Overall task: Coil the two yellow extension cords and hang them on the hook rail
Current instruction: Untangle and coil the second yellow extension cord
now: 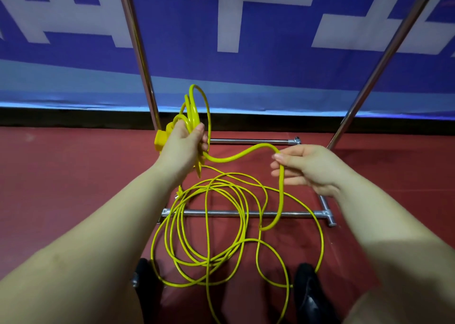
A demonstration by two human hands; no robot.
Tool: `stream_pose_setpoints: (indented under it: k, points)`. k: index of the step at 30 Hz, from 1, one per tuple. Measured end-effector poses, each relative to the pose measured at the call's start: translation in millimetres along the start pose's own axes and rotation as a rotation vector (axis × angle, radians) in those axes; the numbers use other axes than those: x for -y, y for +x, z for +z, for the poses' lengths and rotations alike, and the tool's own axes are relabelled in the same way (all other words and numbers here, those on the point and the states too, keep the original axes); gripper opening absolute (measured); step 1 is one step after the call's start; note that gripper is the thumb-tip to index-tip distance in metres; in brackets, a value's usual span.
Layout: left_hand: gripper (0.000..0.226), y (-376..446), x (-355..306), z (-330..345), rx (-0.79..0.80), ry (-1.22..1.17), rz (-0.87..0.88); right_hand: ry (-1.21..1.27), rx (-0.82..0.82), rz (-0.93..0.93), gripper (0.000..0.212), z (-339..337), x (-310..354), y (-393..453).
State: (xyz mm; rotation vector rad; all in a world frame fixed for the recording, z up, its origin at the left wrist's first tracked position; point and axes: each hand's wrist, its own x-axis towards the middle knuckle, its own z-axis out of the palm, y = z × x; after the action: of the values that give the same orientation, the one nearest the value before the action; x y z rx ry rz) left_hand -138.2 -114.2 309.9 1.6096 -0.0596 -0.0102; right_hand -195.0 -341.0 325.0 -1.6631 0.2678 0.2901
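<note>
Several cord [242, 154] loops sit in left fingers [200, 136]; right fingers [283, 160] pinch its slack.

Open air between the hands, clutter low down

Between the left hand [185, 143] and right hand [310, 168] only one span of thick yellow extension cord [242, 154] crosses the gap. Below, loose yellow cord loops [209, 227] sprawl over the chrome rack base bar [246, 213] on the red floor [73, 176]. Two slanted chrome poles [138, 52] flank the space ahead, in front of a blue-and-white banner [246, 60].

Likely a sports hall: red mat flooring [73, 188], blue-and-white banner [246, 40], chrome rack frame [246, 213]
</note>
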Motion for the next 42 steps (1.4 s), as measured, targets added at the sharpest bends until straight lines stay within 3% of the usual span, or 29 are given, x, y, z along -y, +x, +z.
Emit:
stream_pose_setpoints:
  k: [8,16,23,31,36,42]
  points:
    - [0.01,-1.9,9.6,5.5,0.01,0.245,0.107,0.376,-0.001,0.197,0.01,5.7,7.0,-5.3]
    - [0.013,-5.5,15.9,11.9,0.082,0.429,0.181,0.756,-0.105,0.29,0.018,7.8,13.6,-2.1]
    - [0.009,-21.8,18.6,27.7,0.397,0.333,0.13,0.86,-0.228,0.271,0.017,11.2,11.5,8.8]
    - [0.018,-41.2,6.6,39.6,0.621,0.089,-0.056,0.897,-0.306,0.261,0.018,25.3,11.4,15.2]
    - [0.011,-44.2,3.3,41.8,0.626,-0.139,-0.243,0.909,-0.296,0.267,0.014,29.1,11.7,13.4]
    - [0.024,-42.6,3.4,44.5,0.522,-0.23,-0.364,0.849,-0.253,0.227,0.013,33.5,5.8,17.2]
